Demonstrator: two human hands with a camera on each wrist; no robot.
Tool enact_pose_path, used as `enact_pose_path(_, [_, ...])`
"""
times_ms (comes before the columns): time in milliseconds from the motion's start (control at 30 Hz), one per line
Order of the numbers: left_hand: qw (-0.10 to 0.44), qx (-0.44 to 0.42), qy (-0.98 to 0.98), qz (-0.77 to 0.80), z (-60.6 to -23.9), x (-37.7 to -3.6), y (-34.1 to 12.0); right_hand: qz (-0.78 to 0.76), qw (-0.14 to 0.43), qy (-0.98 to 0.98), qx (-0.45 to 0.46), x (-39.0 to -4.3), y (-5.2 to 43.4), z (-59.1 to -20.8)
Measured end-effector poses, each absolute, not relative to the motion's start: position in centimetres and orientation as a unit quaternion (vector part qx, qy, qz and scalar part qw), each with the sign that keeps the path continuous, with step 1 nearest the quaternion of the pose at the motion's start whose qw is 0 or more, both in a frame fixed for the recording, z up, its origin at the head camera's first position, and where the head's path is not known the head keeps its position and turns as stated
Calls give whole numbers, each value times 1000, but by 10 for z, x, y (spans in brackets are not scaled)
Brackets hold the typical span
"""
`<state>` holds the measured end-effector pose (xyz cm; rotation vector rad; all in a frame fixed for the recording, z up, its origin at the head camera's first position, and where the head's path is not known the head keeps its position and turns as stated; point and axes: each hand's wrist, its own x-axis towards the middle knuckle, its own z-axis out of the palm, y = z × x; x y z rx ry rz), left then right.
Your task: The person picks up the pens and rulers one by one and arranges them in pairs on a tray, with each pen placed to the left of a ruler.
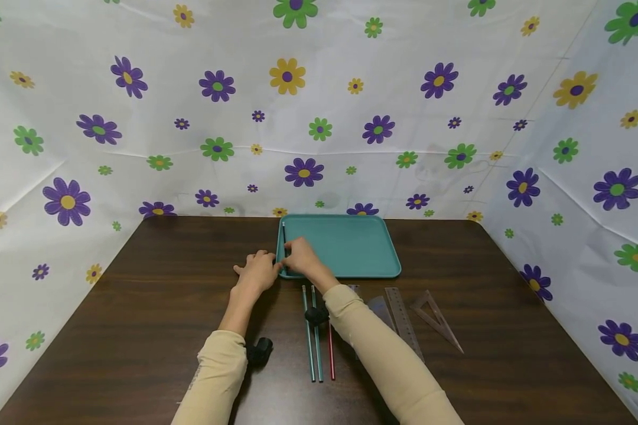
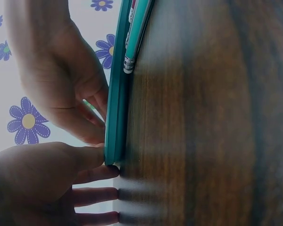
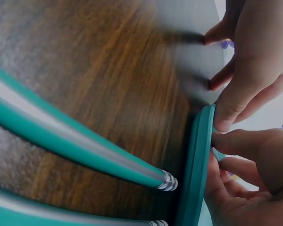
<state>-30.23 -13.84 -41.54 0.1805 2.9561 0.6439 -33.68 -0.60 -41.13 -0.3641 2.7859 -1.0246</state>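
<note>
The two hands meet at the near left corner of a teal tray [image 1: 351,245]. The right hand [image 1: 302,258] lies over the tray's left rim with its fingers curled around a dark pencil [image 1: 284,236], which lies inside the tray along that left rim, pointing away from the person. The left hand [image 1: 257,271] rests on the table [image 1: 138,307] just outside the corner, fingers loosely extended; in the left wrist view its thumb [image 2: 87,157] presses against the tray's edge, and it grips nothing. Just behind the hands, between the forearms, two teal pencils [image 1: 311,342] and a red pencil [image 1: 331,354] lie side by side on the table, running toward the person. To their right, near the right sleeve, lie a clear straight ruler [image 1: 402,319], a protractor [image 1: 378,310] and a set square [image 1: 436,319]
</note>
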Motion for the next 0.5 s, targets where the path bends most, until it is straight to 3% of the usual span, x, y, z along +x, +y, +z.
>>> enact_pose_path(500, [64, 55, 975, 207, -414, -304, -138, -335, 73, 930, -132, -333, -7, -413])
